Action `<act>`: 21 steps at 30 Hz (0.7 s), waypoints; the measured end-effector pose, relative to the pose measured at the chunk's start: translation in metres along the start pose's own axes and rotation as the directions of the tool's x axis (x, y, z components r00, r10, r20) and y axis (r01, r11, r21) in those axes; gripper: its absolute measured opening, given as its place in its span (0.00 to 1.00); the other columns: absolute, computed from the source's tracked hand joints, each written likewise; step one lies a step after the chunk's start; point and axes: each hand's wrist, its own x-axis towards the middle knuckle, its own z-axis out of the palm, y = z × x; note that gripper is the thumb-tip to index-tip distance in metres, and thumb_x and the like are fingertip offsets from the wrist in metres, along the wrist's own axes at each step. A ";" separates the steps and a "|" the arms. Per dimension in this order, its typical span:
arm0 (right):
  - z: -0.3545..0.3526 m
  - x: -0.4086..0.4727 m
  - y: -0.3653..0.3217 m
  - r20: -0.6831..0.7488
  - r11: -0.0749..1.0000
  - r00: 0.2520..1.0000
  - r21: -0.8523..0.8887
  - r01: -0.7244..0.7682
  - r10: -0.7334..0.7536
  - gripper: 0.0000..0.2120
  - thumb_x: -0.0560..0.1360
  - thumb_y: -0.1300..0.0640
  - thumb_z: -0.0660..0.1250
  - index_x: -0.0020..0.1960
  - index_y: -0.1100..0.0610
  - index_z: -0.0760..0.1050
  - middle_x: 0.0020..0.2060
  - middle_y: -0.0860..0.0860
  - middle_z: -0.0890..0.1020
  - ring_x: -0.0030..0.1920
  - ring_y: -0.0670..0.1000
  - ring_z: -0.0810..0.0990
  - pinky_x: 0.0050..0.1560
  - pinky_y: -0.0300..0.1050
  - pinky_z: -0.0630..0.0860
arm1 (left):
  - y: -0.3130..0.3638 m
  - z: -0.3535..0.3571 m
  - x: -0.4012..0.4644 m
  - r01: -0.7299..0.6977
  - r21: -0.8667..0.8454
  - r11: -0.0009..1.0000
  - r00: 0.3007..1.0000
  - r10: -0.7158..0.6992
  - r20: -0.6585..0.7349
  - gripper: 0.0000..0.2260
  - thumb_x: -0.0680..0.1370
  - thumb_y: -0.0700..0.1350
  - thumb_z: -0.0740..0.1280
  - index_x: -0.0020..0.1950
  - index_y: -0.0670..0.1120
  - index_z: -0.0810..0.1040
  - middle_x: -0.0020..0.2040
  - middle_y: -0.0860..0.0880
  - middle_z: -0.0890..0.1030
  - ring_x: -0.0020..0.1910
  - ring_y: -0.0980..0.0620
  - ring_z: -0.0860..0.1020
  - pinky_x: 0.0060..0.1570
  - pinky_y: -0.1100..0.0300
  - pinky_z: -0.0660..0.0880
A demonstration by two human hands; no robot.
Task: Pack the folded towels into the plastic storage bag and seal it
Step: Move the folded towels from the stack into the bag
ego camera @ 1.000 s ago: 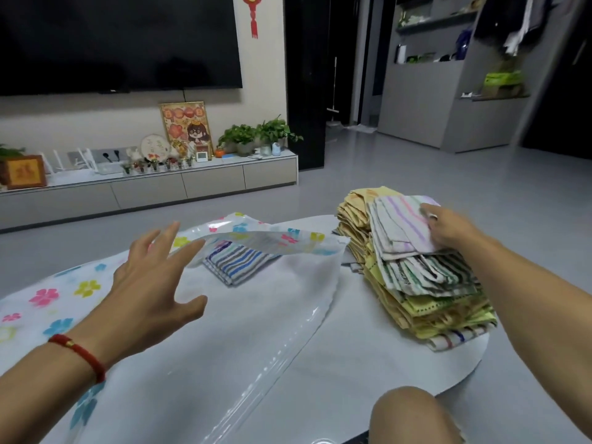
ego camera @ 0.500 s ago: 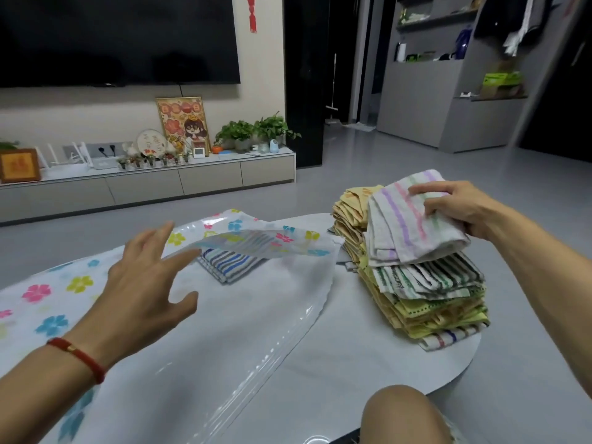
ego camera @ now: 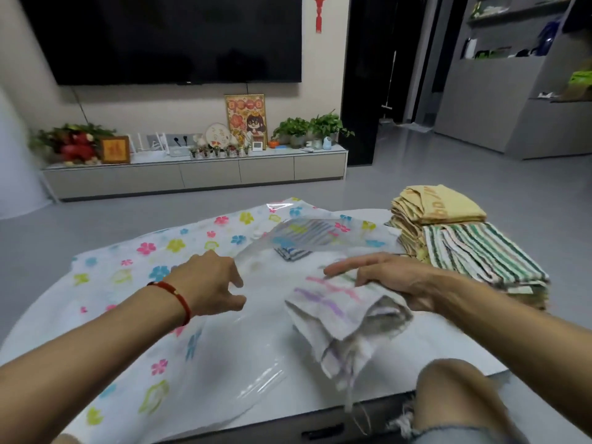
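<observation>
A clear plastic storage bag [ego camera: 153,261] printed with coloured flowers lies flat across the white table [ego camera: 426,344]. My left hand [ego camera: 211,283] pinches the bag's upper layer near its mouth and holds it up. A blue striped towel [ego camera: 293,253] lies inside the bag under the raised flap. My right hand [ego camera: 397,280] grips a white folded towel with pink and purple stripes [ego camera: 339,318], held low over the table at the bag's opening. A stack of folded towels [ego camera: 474,254], yellow and green-striped, stands at the table's right side.
My bare knee [ego camera: 455,398] shows beyond the table's near edge at the lower right. A low TV cabinet [ego camera: 198,174] with plants and ornaments runs along the far wall under a large screen. Grey floor surrounds the table.
My right hand has carried the pink and purple striped towel from the stack leftward and down to the bag's mouth. My left hand has closed on the bag's top layer. The view has shifted left.
</observation>
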 end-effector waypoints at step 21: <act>0.219 0.229 0.033 -0.465 0.954 0.885 0.262 0.147 -0.009 0.25 0.80 0.56 0.65 0.76 0.46 0.70 0.71 0.53 0.76 0.68 0.56 0.76 0.58 0.38 0.69 | -0.017 -0.058 -0.005 -0.142 -0.023 0.990 0.973 0.135 -0.188 0.46 0.71 0.59 0.71 0.80 0.55 0.46 0.78 0.63 0.38 0.79 0.47 0.43 0.70 0.30 0.59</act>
